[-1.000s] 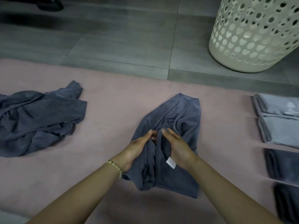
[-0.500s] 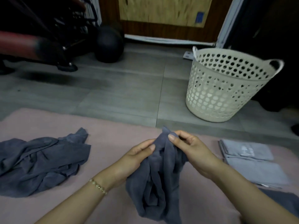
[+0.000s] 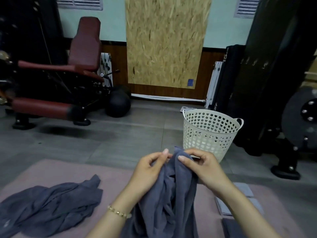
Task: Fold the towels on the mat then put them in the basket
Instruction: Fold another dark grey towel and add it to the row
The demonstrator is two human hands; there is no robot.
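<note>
both hands are pinching the top edge of the grey towel [image 3: 173, 200], left hand [image 3: 147, 170] and right hand [image 3: 204, 167] close together, holding it up over the pink mat [image 3: 72, 170]. the white basket [image 3: 209, 133] sits on the floor just behind (another crumpled towel [image 3: 48, 205] lies off to the left).

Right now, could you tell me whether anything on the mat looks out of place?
Only the crumpled towel on the mat at left, an unfolded heap, while folded towels lie at right. Nothing looks spilled or damaged.

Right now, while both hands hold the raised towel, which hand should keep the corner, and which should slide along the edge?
Probably the right hand keeps it: it pinches the towel at its topmost tip. The left hand pinches just beside, so it can slide leftward.
</note>
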